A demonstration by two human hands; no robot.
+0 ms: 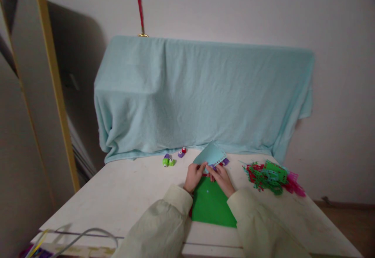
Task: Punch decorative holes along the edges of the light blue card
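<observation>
A light blue paper sheet (pixel 209 154), with a row of small cut-outs along its right edge, tilts up between my two hands. My left hand (pixel 193 176) is closed on its lower left edge. My right hand (pixel 222 178) is closed at the lower edge, its fingertips meeting those of the left. Close to the right fingers is a small purple piece (pixel 212 167); whether they touch it is unclear. Beneath my wrists lies a green sheet (pixel 213 207), with a bit of red showing at its top and left edges. Another purple piece (pixel 225 161) sits behind the right hand.
Left of the hands are small green pieces (pixel 168 162) with white round spots, plus a red one (pixel 183 149). A tangled heap of cut paper (pixel 266 178) lies at right. A light blue cloth (pixel 205 94) covers something behind. A grey cable (pixel 96 230) crosses the front left.
</observation>
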